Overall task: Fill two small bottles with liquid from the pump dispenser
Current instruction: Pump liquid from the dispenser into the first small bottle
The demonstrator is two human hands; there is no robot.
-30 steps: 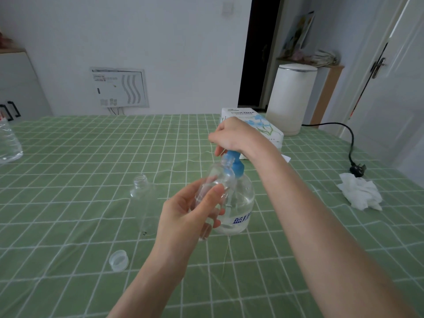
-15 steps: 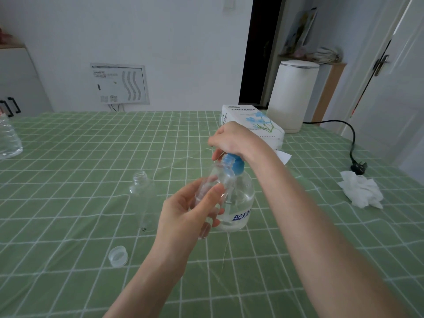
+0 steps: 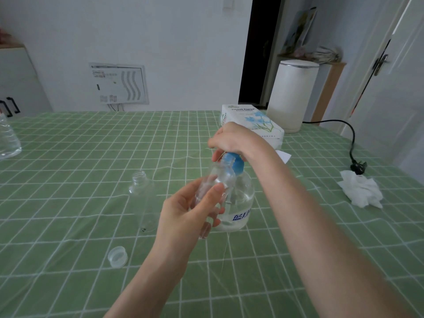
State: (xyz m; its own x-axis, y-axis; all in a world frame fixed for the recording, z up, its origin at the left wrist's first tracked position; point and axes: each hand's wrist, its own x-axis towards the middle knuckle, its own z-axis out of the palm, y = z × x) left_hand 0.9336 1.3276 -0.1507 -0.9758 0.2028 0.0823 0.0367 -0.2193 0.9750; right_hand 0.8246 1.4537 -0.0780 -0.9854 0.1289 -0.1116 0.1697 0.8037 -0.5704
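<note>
Left hand (image 3: 183,210) fingers wrapped round small bottle (image 3: 221,177), neck at dispenser (image 3: 241,203) spout, above bench (image 3: 68,157); right hand (image 3: 231,138) fingers curled over dispenser top; bottle likely light, thin-walled, slippery; mid-body hold suits.

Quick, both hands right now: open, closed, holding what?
The left hand is closed around the small bottle.
The right hand is closed, fingers curled over the top of the pump dispenser.
</note>
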